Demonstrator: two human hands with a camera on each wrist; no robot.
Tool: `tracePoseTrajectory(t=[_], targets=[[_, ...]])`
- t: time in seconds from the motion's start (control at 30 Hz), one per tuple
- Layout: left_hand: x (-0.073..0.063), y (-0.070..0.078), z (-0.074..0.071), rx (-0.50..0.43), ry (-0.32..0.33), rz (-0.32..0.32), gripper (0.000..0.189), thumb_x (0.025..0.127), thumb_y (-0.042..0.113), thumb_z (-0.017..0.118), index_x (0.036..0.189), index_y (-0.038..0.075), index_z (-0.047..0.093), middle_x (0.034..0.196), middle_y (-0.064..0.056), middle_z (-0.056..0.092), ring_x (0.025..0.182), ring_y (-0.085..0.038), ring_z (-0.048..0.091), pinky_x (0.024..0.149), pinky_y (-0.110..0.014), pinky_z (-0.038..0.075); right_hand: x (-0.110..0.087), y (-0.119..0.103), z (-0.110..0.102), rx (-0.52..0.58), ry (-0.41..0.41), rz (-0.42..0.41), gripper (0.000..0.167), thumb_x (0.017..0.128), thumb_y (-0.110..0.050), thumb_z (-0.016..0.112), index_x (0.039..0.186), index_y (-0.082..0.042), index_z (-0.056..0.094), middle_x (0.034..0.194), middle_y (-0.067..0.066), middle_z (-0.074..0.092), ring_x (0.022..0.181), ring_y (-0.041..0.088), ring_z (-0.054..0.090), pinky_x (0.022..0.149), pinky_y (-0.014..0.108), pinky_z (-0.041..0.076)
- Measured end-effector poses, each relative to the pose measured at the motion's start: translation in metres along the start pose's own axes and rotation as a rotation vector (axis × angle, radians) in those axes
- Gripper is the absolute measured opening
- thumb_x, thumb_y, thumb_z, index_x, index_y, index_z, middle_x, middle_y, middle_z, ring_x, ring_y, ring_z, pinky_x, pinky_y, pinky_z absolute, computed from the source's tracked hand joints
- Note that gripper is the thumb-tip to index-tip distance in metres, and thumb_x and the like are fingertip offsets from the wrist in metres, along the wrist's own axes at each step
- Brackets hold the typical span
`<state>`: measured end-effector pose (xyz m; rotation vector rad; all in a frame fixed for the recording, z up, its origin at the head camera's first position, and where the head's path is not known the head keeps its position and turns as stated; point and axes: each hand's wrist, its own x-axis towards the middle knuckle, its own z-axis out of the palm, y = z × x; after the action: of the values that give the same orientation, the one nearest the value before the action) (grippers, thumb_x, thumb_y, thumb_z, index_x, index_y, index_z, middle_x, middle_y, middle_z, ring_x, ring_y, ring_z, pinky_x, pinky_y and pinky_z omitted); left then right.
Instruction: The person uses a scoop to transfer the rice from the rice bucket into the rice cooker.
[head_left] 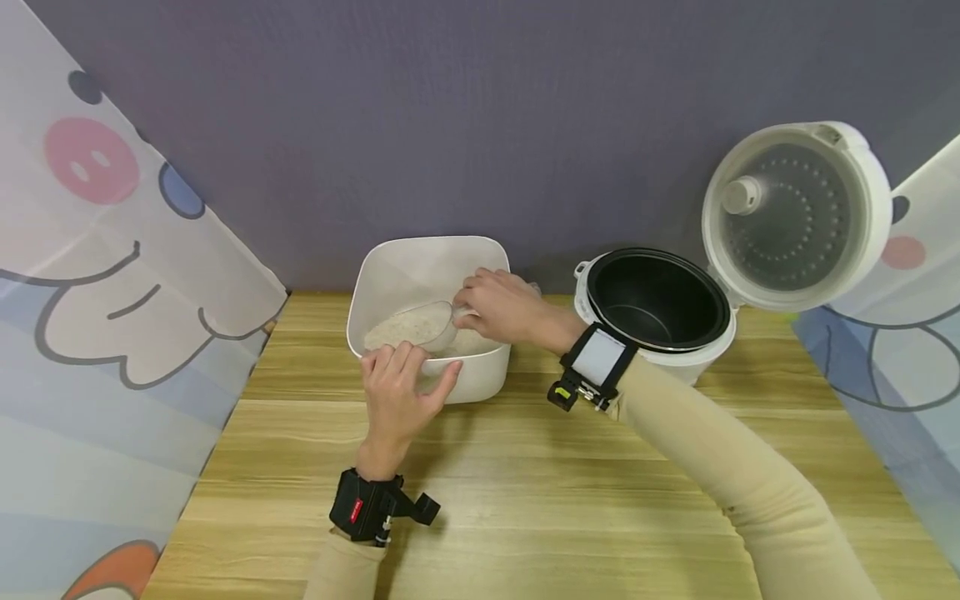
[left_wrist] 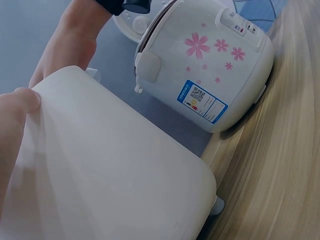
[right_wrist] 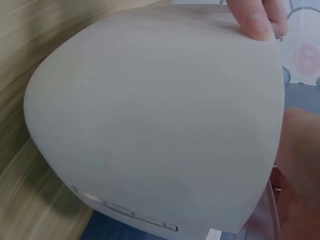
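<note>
Scoop (head_left: 442, 332) in a bin (head_left: 480, 380) of grain (head_left: 405, 325)
Right hand (head_left: 498, 306) grips it; left hand (head_left: 397, 400) pinches the near rim (head_left: 480, 354); open cooker (left_wrist: 205, 65) alongside.

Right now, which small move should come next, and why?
Probably the right hand should lift the clear scoop gently: its cup is down at the rice, the left hand grips the white bin's rim, and the rice cooker stands open alongside.

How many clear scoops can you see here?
1 clear scoop, inside the white bin, held in the right grip; any others buried in the pale grains would be hidden.
</note>
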<state>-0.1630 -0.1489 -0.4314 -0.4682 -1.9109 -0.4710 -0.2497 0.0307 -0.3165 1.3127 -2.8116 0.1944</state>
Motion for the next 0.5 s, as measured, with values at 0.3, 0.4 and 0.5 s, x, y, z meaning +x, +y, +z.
tracePoseTrajectory(t=[0.3,0.4,0.5], targets=[[-0.0002,0.0,0.0004,0.011,0.003,0.003,0.052,0.097,0.049,0.064,0.073,0.005,0.05,0.068,-0.005,0.05,0.067,-0.029,0.045,0.074,-0.043,0.03,-0.0039,0.0015,-0.0025,0.031,0.03,0.026,0.036,0.1,-0.033,0.068,0.125,-0.008,0.074,0.123,0.007,0.071,0.115,0.026,0.061,0.101,0.044,0.048],[-0.0001,0.0,0.0002,0.015,0.001,0.003,0.053,0.097,0.049,0.064,0.073,0.005,0.048,0.068,-0.006,0.049,0.067,-0.03,0.044,0.074,-0.043,0.031,-0.0054,0.0031,-0.0031,0.049,0.049,0.025,0.037,0.1,-0.033,0.068,0.125,-0.007,0.073,0.122,0.007,0.072,0.115,0.026,0.062,0.101,0.043,0.048],[0.0,0.0,0.0,0.015,0.001,0.0,0.053,0.097,0.049,0.064,0.072,0.005,0.048,0.067,-0.005,0.048,0.066,-0.029,0.044,0.074,-0.043,0.031,-0.0058,0.0053,-0.0045,0.056,0.072,0.021,0.036,0.1,-0.033,0.069,0.124,-0.007,0.074,0.121,0.008,0.072,0.116,0.026,0.062,0.101,0.043,0.049]])
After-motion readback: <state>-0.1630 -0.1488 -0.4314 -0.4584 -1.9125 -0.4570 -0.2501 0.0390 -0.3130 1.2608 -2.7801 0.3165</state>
